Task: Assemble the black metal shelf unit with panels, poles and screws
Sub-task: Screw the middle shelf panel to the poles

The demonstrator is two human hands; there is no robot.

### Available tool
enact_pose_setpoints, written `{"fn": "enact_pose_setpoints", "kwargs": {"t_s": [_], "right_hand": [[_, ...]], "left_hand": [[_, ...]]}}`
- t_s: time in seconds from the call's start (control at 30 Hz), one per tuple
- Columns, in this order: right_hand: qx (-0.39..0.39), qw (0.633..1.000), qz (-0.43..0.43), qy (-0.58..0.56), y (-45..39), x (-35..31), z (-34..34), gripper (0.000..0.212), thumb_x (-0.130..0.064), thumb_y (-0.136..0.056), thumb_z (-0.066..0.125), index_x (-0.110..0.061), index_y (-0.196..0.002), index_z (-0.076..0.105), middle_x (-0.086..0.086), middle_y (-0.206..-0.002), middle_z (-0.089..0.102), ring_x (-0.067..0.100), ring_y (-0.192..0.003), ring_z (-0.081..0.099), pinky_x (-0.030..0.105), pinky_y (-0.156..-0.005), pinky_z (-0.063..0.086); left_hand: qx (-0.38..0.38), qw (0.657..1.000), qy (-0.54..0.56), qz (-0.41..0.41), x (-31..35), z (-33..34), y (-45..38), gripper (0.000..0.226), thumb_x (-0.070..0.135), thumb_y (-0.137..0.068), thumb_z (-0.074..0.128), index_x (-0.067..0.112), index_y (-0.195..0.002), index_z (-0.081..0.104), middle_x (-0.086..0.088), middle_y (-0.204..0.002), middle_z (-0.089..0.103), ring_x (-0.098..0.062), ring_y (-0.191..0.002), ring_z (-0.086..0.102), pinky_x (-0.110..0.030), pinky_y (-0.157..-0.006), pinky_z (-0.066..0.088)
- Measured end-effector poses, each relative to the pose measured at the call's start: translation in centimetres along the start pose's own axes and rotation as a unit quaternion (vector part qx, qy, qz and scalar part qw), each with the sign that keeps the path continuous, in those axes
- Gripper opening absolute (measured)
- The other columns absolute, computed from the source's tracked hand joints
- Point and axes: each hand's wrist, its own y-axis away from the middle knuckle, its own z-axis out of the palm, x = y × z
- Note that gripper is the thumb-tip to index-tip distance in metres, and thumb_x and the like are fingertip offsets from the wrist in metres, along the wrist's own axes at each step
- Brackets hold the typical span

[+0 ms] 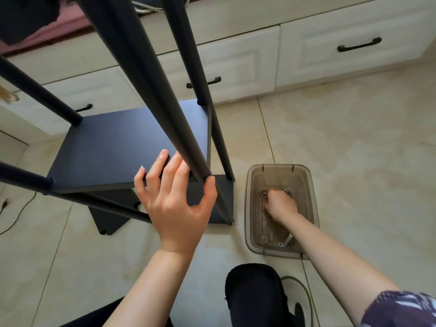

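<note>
Floor: pale beige glossy floor tiles (342, 128) with thin grout lines are seen across the room; a thin black cable (16, 215) lies on them at the left edge.
Cabinets: a run of cream panelled low drawers (330, 53) with black bar handles (359, 44) is set along the far wall, with a pink cloth (59, 27) lying on top at the upper left.
Shelf unit: the partly built black metal shelf unit (122, 142) stands on the tiles in front of the drawers; a flat matte black middle panel (113, 147) is carried between round black poles (141, 74), and a lower black panel (212, 199) is seen beneath it, near the floor.
Left hand: the left hand (175, 204) is held at the near right pole, fingers spread and relaxed, with the thumb tip touching the pole; nothing is gripped.
Bin: a translucent grey-brown rectangular plastic bin (280, 208) stands on the tiles just beside the shelf unit's right foot; small metal fittings (284, 241) are seen at its bottom.
Right hand: the right hand (279, 204) is reached down into the bin, fingers curled among the fittings; whether anything is grasped cannot be told.
Foreground: a knee in dark fabric (254, 293) is seen at the bottom centre.
</note>
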Motion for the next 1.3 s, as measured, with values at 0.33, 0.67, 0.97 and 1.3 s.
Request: {"fn": "enact_pose_setpoints", "kwargs": {"t_s": [0.33,0.67,0.97,1.3], "right_hand": [[0.029,0.968,0.005,-0.25,2.2,0.9,-1.3,0.019,-0.009,-0.09,0.066,-0.008,-0.11,0.068,0.007,-0.104,0.067,0.019,-0.096,0.06,0.026,-0.083,0.045],[0.033,0.78,-0.096,-0.617,8.7,-6.2,-7.4,0.005,-0.012,-0.1,0.055,-0.013,-0.103,0.058,0.005,-0.089,0.073,0.011,-0.081,0.073,0.023,-0.068,0.058],[0.006,0.808,-0.11,-0.578,10.7,-12.3,-8.3,0.021,-0.029,-0.107,0.034,-0.019,-0.097,0.05,-0.002,-0.089,0.06,0.012,-0.091,0.06,0.03,-0.085,0.05],[0.005,0.811,-0.128,-0.571,11.1,-14.1,-8.6,0.033,-0.025,-0.108,0.03,0.003,-0.106,0.047,0.016,-0.085,0.054,0.018,-0.074,0.053,0.019,-0.063,0.046]], "left_hand": [[-0.009,1.0,0.001,-0.001,0.2,-0.6,-0.3,0.034,0.035,-0.093,0.061,0.008,-0.109,0.074,-0.005,-0.123,0.07,-0.031,-0.128,0.057,-0.055,-0.112,0.031],[-0.108,0.994,-0.004,-0.004,0.6,-3.2,-1.3,0.043,0.043,-0.094,0.057,0.011,-0.118,0.073,-0.003,-0.129,0.068,-0.029,-0.131,0.055,-0.051,-0.111,0.032],[-0.28,0.958,0.008,0.064,-0.3,-5.7,-5.9,0.034,0.042,-0.087,0.072,0.012,-0.103,0.071,-0.004,-0.116,0.068,-0.03,-0.136,0.05,-0.055,-0.119,0.027],[-0.399,0.916,0.026,-0.028,0.1,-5.8,-7.8,0.069,0.059,-0.085,0.062,0.025,-0.141,0.041,0.008,-0.133,0.057,-0.029,-0.148,0.031,-0.074,-0.113,0.018]]}}
